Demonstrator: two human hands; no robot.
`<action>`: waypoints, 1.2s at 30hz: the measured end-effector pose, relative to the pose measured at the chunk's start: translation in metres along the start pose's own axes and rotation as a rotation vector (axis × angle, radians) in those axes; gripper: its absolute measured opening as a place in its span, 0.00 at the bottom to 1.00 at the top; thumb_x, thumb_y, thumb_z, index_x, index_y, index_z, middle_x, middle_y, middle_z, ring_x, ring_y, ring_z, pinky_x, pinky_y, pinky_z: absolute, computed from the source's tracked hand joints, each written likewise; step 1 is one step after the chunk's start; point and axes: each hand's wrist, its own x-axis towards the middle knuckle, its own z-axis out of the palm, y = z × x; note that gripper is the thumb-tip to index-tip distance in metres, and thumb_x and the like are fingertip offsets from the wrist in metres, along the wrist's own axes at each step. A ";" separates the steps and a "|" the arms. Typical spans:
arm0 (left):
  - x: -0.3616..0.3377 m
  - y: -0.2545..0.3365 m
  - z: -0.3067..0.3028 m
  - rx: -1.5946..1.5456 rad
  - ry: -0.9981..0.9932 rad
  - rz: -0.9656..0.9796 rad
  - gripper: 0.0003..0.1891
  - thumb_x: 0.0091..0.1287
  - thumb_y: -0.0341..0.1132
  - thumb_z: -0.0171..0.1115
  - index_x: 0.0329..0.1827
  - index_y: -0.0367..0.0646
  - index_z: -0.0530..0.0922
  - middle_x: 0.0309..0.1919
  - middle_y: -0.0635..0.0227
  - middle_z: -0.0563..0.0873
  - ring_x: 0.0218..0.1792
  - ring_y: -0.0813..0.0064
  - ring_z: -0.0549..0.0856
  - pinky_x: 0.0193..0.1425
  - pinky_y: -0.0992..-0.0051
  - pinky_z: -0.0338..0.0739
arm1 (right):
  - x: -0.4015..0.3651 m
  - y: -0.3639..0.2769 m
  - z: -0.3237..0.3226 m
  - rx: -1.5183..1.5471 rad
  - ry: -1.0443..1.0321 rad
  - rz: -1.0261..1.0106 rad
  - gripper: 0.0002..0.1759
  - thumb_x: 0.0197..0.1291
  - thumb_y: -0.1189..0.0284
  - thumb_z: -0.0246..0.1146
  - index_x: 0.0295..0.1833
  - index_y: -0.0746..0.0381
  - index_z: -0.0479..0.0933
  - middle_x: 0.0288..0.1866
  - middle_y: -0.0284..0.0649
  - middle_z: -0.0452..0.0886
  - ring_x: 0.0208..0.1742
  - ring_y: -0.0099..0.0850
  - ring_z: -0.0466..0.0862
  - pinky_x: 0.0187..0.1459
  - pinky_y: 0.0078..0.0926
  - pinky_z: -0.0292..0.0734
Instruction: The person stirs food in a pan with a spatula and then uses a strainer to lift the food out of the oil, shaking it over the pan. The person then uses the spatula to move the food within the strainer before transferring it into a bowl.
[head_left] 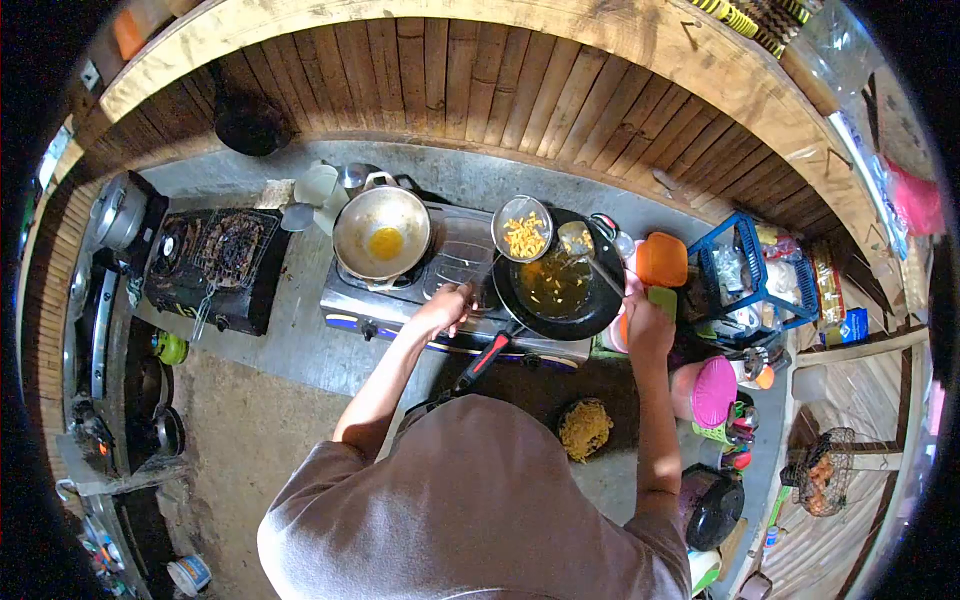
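Note:
My left hand point(452, 309) is closed on the thin handle of a round strainer point(522, 229), which holds yellow-orange pieces over the left rear of a black frying pan point(555, 318). In that pan lies oil with a few small pieces floating. My right hand point(650, 320) is closed around the handle of a spatula point(577, 240), whose flat head is at the pan's far side, just right of the strainer. The pan sits on the right burner of a silver gas stove point(465, 245), its red and black handle pointing toward my body.
On the left burner stands a pale wok point(382, 232) with yellow liquid. Another stove point(215, 262) is farther left. A bowl of yellow food point(586, 430) lies near my right forearm. Rightward are an orange container point(661, 260), a blue basket point(757, 275) and a pink-lidded tub point(713, 391).

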 end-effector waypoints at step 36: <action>-0.016 0.020 0.004 -0.307 -0.243 -0.075 0.18 0.80 0.43 0.36 0.36 0.43 0.71 0.11 0.81 0.64 0.08 0.86 0.61 0.10 0.80 0.58 | -0.041 0.037 0.033 -0.346 -0.026 -0.039 0.07 0.61 0.64 0.60 0.32 0.50 0.81 0.24 0.32 0.84 0.25 0.31 0.87 0.24 0.31 0.81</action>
